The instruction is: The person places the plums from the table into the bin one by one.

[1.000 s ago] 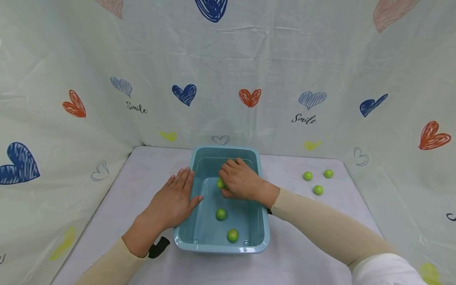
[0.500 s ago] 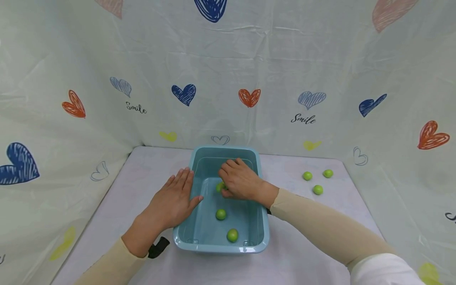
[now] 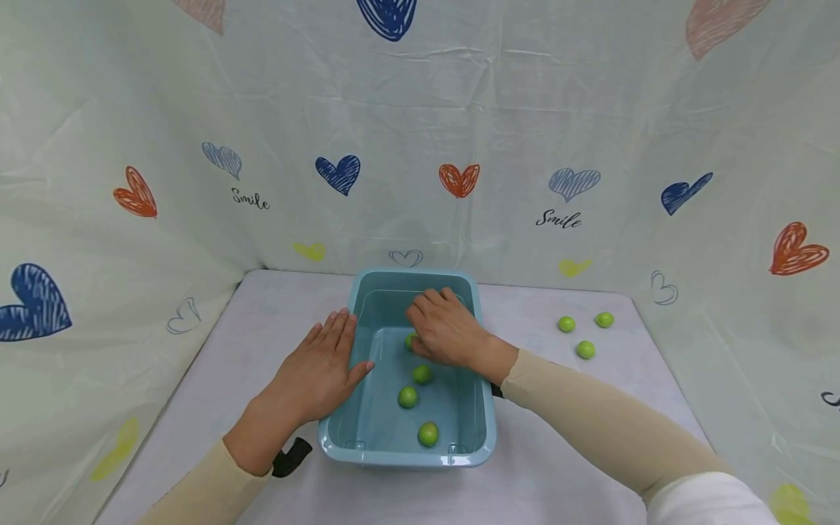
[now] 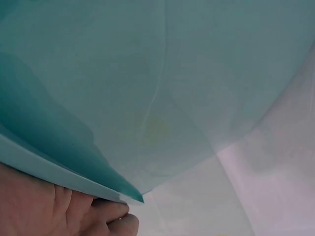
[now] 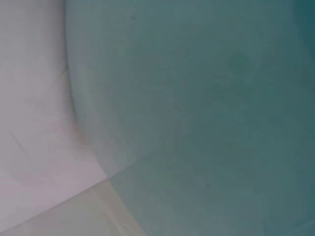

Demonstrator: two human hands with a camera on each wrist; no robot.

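Note:
A light-blue plastic basin (image 3: 377, 430) sits in the middle of the table. My left hand (image 3: 318, 372) lies along its left rim, fingers straight; in the left wrist view its fingers (image 4: 64, 211) are under the rim on the outside. My right hand (image 3: 449, 328) is inside the basin, fingers curled down, pinching a small round green lime-like ball (image 3: 410, 341) that is mostly hidden by the thumb. Just below that hand lies a second green ball (image 3: 422, 374). Nearer the front are a third ball (image 3: 407, 397) and another ball (image 3: 428, 434).
Right of the basin, three more green balls (image 3: 586, 350) rest on the pale tablecloth (image 3: 538, 437). A white curtain (image 3: 400, 95) printed with hearts hangs behind and at both sides. The basin wall (image 5: 211, 98) fills most of the right wrist view.
A green ball has dropped from my right hand onto the basin floor, close to the two front balls. That hand has shifted slightly right; my left hand stays put.

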